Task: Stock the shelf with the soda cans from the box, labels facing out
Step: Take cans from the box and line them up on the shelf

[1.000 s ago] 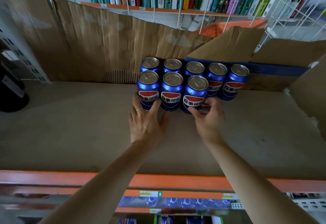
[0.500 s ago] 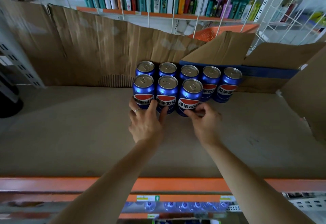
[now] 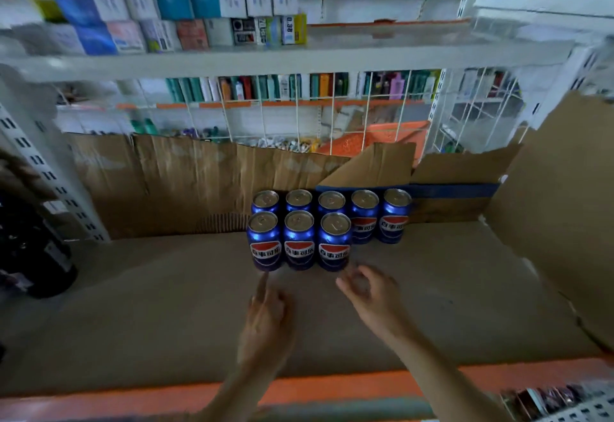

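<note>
Both of our hands hover low in the frame, just short of the cans and holding nothing. Our left hand (image 3: 265, 318) points one straight finger toward the leftmost front can, the tip just beside its base; whether it touches we cannot tell. Our right hand (image 3: 372, 295) is blurred, its fingers loosely curled around nothing.

The soda cans (image 3: 327, 225) stand upright at the centre of the frame on the shelf (image 3: 149, 305), five in the back row and three in front, packed side by side. The front three and the two rightmost back cans show their red, white and blue labels toward us. The back row stands just in front of a cardboard box (image 3: 458, 185) with a blue stripe, its flaps open, to the right.

We judge full cans to be fairly heavy for their size, rigid under a light grip yet easy to dent, and smooth enough to slip. The best hold looks like fingers and thumb around the mid-wall, which also lets us twist the label outward.

Glossy blue metal cylinders with dull silver tops contrast with the matte, creased cardboard lining (image 3: 172, 182) behind and the scuffed brownish shelf with its orange front edge (image 3: 133, 400).
</note>
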